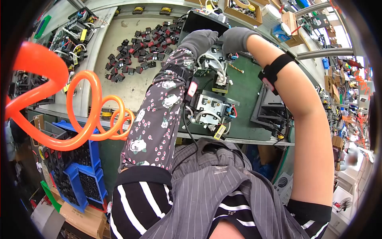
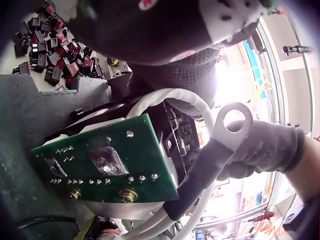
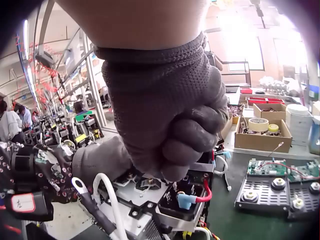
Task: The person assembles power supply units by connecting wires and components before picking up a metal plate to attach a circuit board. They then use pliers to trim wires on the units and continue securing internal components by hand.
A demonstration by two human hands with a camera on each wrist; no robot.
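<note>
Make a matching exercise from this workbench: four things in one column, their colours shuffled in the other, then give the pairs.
Things:
1. coiled air hose
2. circuit board
3. parts bin
4. gloves on both hands, the left hand and the right hand

Colours:
A. blue
B. grey
C. orange
D. green

Pairs: 1-C, 2-D, 3-A, 4-B

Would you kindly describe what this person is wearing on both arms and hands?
Both the left hand and right hand wear grey knit gloves. The left arm has a dark floral sleeve and a black wrist strap; the right forearm carries only a black band.
</note>
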